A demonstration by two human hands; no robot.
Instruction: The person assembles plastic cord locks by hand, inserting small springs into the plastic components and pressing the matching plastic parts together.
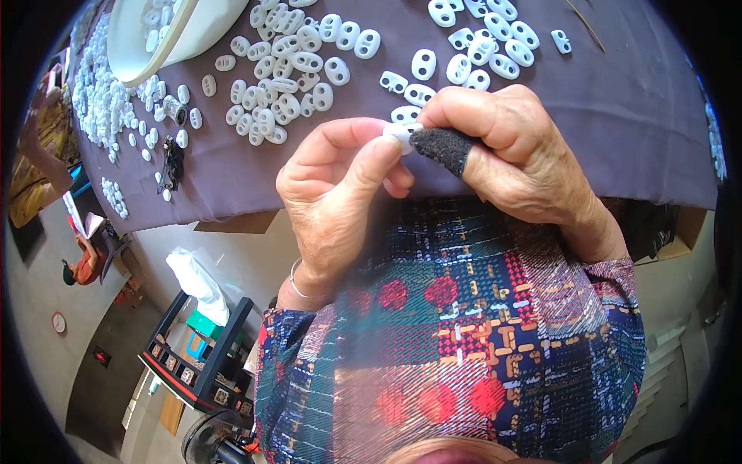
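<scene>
A small white plastic cord lock (402, 134) with dark round holes is held up just over the table's near edge. My left hand (332, 189) pinches it between thumb and forefinger, the other fingers curled beneath. From the other side, my right hand (518, 147) grips the same piece, its thumb in a black fabric sleeve (444, 148) against it. The fingertips hide part of the piece. Just beyond the hands lie several loose two-hole cord locks (423, 64), and a larger spread of cord locks (286, 69) sits further left.
Purple-grey cloth (634, 116) covers the table. A pale tub (212, 35) stands at the far left beside a heap of small white parts (100, 100). A black tangled item (171, 165) lies near the left edge; a thin brown stick (586, 25) lies far right.
</scene>
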